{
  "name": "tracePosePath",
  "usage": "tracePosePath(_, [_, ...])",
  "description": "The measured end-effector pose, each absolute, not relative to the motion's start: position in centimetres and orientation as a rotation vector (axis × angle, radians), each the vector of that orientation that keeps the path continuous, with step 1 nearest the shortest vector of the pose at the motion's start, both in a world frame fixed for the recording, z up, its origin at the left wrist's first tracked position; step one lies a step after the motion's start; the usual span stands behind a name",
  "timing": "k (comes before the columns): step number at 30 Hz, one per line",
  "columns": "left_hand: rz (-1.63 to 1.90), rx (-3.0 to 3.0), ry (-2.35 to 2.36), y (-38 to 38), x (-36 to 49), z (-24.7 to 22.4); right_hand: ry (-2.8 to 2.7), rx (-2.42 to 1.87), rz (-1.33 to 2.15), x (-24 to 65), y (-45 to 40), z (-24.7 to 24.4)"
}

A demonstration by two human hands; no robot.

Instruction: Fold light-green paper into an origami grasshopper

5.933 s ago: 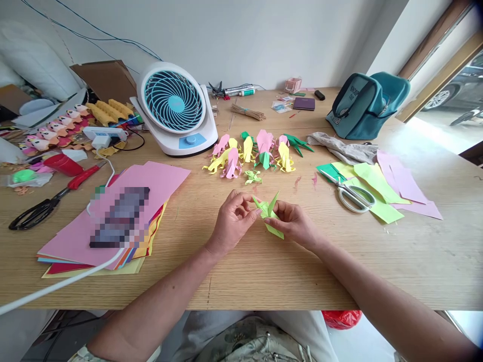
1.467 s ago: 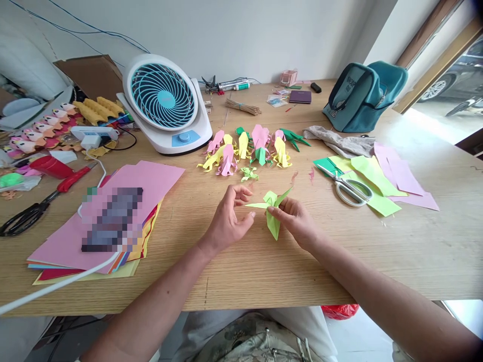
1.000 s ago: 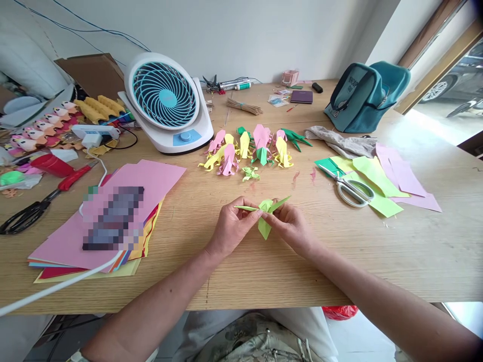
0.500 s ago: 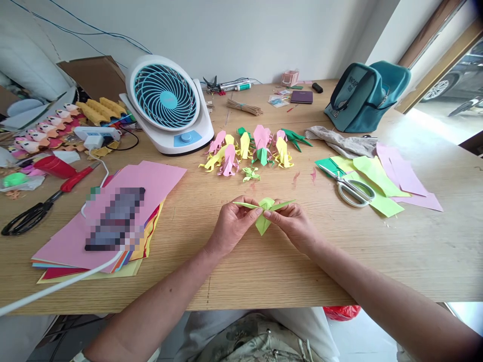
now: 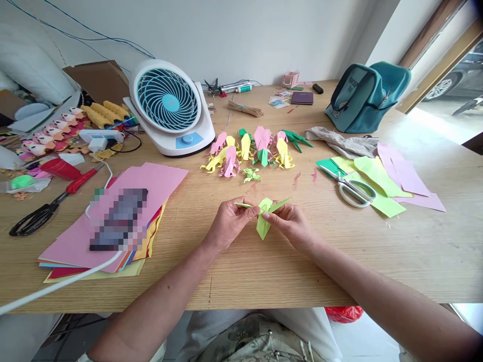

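Observation:
Between my two hands is a light green origami figure (image 5: 264, 226), with a pointed body and narrow flaps sticking out to both sides. My left hand (image 5: 233, 221) pinches its left side between thumb and fingers. On the other side, my right hand (image 5: 290, 223) pinches the right flap, thumb in front. The fingertips behind the paper are partly hidden. Just beyond my hands lies a small light green folded figure (image 5: 252, 174). Behind it stand several folded paper figures in pink (image 5: 230, 162), yellow (image 5: 283, 154) and green (image 5: 263, 157).
White-handled scissors (image 5: 354, 193) rest on green and pink paper sheets (image 5: 407, 171) at right. Left are a pink paper stack (image 5: 151, 183) with a blurred dark object, black-handled shears (image 5: 37, 216) and a fan (image 5: 169, 108). A teal bag (image 5: 366, 98) and grey cloth (image 5: 339, 141) stand back right.
The folded figure has tilted slightly in my fingers, its lower tip now hanging a little lower. Both hands keep their pinch. The view has shifted slightly.

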State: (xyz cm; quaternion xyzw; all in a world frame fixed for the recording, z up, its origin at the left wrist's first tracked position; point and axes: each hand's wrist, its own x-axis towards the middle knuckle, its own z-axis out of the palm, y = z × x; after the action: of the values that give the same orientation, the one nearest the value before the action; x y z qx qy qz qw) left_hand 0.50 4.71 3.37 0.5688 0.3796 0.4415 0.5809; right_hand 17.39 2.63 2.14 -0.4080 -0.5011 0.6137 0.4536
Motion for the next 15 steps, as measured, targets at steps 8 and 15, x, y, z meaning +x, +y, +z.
tracePosePath(8, [0.974, 1.224, 0.823, 5.32, -0.11, 3.62, -1.265, -0.943, 1.532, 17.32, 2.41, 2.72])
tracePosePath(15, [1.132, 1.156, 0.939, 5.37, 0.04, 3.29, -1.234, -1.004, 1.494, 17.46, 2.61, 2.13])
